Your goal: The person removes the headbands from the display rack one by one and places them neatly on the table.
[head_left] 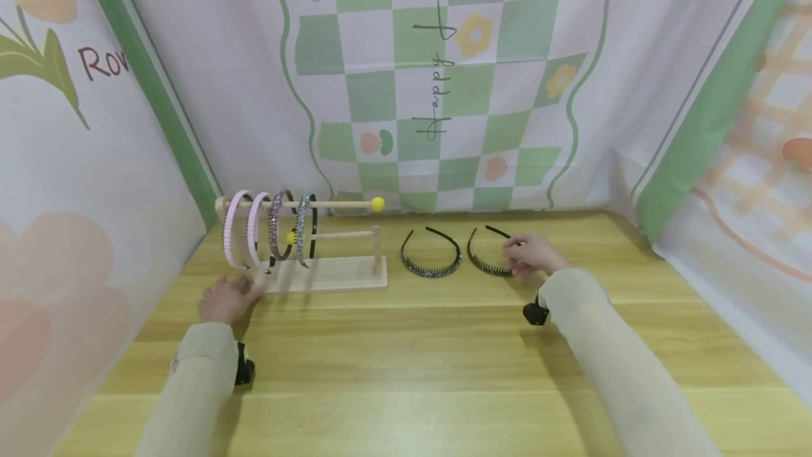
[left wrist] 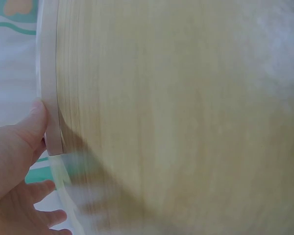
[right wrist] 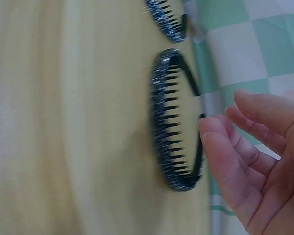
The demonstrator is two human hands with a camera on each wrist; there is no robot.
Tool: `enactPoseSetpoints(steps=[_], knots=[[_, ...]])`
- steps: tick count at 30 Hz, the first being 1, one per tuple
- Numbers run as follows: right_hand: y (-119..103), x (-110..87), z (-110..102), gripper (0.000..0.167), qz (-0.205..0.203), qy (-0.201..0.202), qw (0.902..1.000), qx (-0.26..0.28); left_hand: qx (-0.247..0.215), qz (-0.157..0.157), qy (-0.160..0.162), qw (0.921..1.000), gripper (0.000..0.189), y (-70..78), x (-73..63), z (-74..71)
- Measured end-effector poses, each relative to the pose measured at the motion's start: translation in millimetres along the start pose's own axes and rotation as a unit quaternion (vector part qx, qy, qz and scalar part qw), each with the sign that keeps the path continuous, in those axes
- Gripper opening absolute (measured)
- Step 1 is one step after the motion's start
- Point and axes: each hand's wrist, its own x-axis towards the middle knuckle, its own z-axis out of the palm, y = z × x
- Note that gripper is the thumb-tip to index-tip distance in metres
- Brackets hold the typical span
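Observation:
My left hand (head_left: 227, 297) holds the near left corner of a wooden headband stand (head_left: 330, 275). In the left wrist view its thumb rests against the end of the stand's base (left wrist: 49, 73), with the other fingers spread below. My right hand (head_left: 531, 254) is at the right side of a black toothed headband (right wrist: 159, 112) with a glittery band, lying on the table. Its thumb and fingers are curved and apart, fingertips right by one arm of the headband. A second glittery toothed headband (head_left: 431, 272) lies to the left of it.
On the stand's upper bar, tipped with a yellow ball (head_left: 377, 204), hang two pink headbands (head_left: 231, 231), a purple glitter headband (head_left: 274, 231) and a silver glitter headband (head_left: 301, 231). A lower bar (head_left: 342, 235) runs beneath. Printed cloth (head_left: 419, 90) stands behind the wooden table (head_left: 380, 365).

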Motion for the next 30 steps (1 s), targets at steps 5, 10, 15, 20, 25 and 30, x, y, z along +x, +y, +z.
enactPoseSetpoints(steps=[5,10,15,20,25,30], knots=[[-18,2.2,-10,0.039,-0.018,0.013,0.9998,-0.002,-0.002,-0.001,-0.003,1.0000,0.072,0.1,0.0,-0.9],[-38,3.5,-16,0.038,-0.035,0.028,0.9989,-0.015,-0.004,-0.005,-0.002,1.0000,0.073,-1.2,1.4,0.9],[-61,6.1,-17,0.040,-0.041,0.032,0.9985,-0.019,0.001,-0.005,0.002,1.0000,0.071,-0.8,0.6,1.6],[-89,9.4,-15,0.041,-0.063,0.037,0.9971,-0.020,0.002,-0.002,0.000,1.0000,0.071,0.6,0.4,1.1],[-120,14.5,-9,0.039,-0.090,0.054,0.9941,-0.027,-0.002,-0.002,-0.002,1.0000,0.072,1.2,0.4,1.1],[-152,19.7,-2,0.037,-0.100,0.074,0.9909,-0.052,0.000,-0.006,-0.002,1.0000,0.072,0.3,-0.3,0.6]])
